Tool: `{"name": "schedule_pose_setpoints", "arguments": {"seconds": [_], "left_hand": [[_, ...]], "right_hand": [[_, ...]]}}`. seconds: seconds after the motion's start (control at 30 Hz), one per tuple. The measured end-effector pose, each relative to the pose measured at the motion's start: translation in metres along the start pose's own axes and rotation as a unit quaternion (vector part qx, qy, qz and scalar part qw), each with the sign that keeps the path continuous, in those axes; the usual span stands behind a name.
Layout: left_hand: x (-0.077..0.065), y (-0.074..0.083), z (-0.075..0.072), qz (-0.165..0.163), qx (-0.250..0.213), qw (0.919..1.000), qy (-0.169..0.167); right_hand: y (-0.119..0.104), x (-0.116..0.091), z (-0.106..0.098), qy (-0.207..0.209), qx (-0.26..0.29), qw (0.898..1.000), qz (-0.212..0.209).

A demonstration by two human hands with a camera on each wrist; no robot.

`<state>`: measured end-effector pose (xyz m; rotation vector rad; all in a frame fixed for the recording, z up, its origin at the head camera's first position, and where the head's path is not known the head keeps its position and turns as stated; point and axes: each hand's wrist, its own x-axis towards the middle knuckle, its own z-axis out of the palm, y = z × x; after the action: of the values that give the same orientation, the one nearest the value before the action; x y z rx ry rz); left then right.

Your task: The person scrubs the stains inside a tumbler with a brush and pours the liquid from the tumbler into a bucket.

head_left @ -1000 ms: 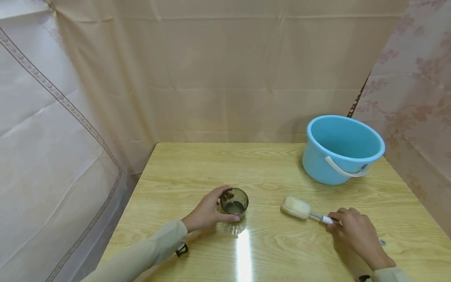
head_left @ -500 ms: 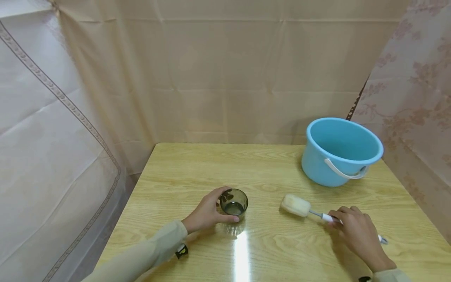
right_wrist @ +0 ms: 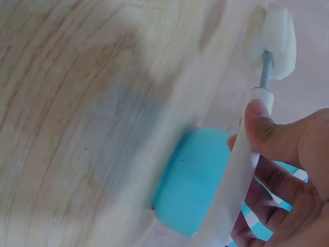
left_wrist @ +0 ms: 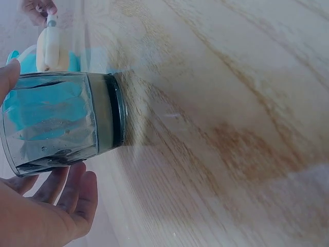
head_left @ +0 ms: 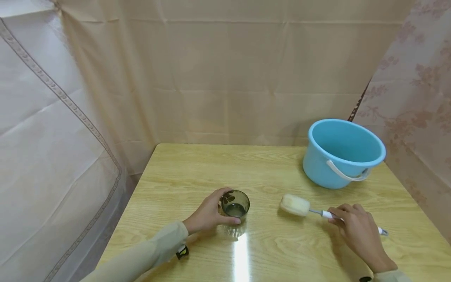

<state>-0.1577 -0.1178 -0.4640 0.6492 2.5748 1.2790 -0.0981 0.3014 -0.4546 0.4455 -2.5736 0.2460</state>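
My left hand (head_left: 208, 214) grips a dark tinted glass cup (head_left: 236, 207), thumb at the near side and fingers round the far side. The cup stands upright on the table; in the left wrist view the faceted cup (left_wrist: 56, 116) shows small droplets on its wall and a pale band above its dark base. My right hand (head_left: 359, 235) holds a sponge brush (head_left: 295, 205) by its white handle, the cream sponge head pointing left towards the cup. In the right wrist view, the thumb presses along the brush handle (right_wrist: 231, 185) while the fingers curl beneath it.
A light blue bucket (head_left: 325, 166) with a white handle stands at the table's back right, behind the brush. The wood-grain table (head_left: 197, 164) meets a beige cloth (head_left: 225, 78) at its back edge. Further cloths hang at left and right.
The tail end of the brush handle has swung slightly away from me, with a small turn of my right hand. My left hand and the cup keep their place.
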Motion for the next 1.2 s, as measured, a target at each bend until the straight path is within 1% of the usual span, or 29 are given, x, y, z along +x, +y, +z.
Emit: {"name": "schedule_pose_setpoints", "arguments": {"seconds": [0.3,0.67,0.97,1.2], "left_hand": [[0.001,0.000,0.000,0.007,0.001,1.0000,0.002],[-0.001,-0.001,0.001,0.006,0.001,1.0000,-0.002],[-0.002,-0.003,-0.002,-0.001,-0.001,1.0000,-0.005],[-0.001,-0.001,-0.001,-0.001,-0.004,1.0000,-0.006]], "right_hand": [[-0.001,0.005,-0.001,0.005,0.001,1.000,-0.003],[-0.003,0.010,-0.002,0.014,0.007,1.000,-0.010],[-0.009,0.017,-0.004,0.002,0.006,1.000,-0.001],[-0.011,0.024,-0.007,0.007,0.007,1.000,-0.012]]}}
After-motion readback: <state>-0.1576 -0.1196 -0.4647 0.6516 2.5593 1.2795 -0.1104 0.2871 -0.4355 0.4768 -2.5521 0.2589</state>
